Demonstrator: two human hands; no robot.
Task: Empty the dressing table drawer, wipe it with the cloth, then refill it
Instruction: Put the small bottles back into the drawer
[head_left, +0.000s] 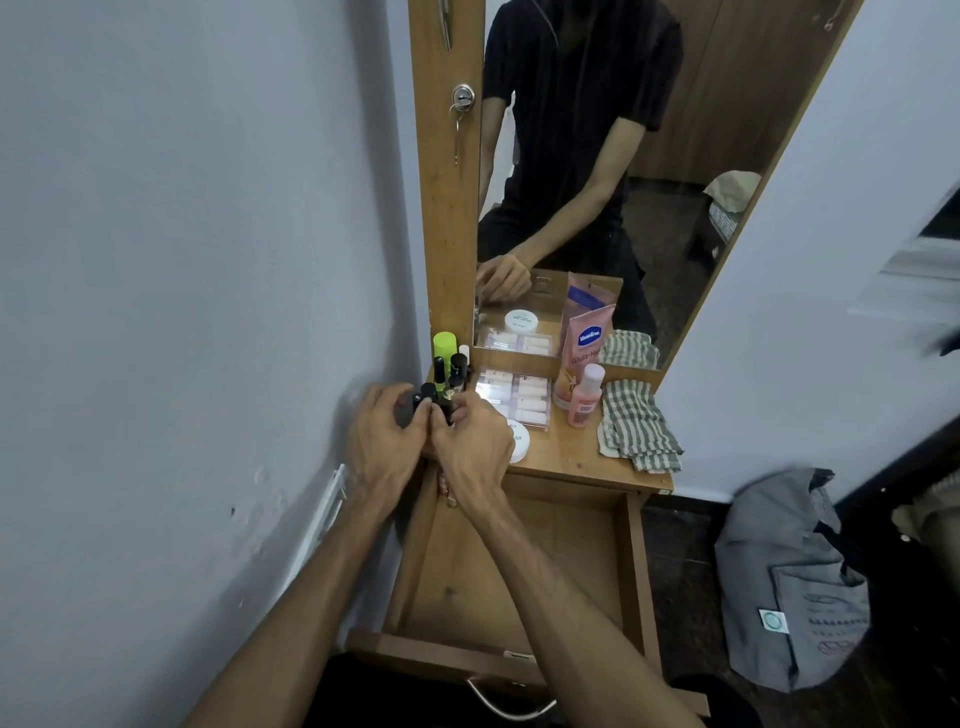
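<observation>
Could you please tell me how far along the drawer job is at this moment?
The drawer is open and nearly bare. Both hands, left and right, hold small tubes at the tabletop's left edge. The cloth lies unused on the tabletop; whether wiping happened is unclear. Any refilling remains.

Drawer (524, 561) stands pulled out below the tabletop (576, 457). On the tabletop: upright tubes (447, 374) at left, clear box (519, 397) beside them, jar (519, 441) before it, bottle (586, 395) and cloth (636, 426) at right. Mirror (623, 156) stands behind.
</observation>
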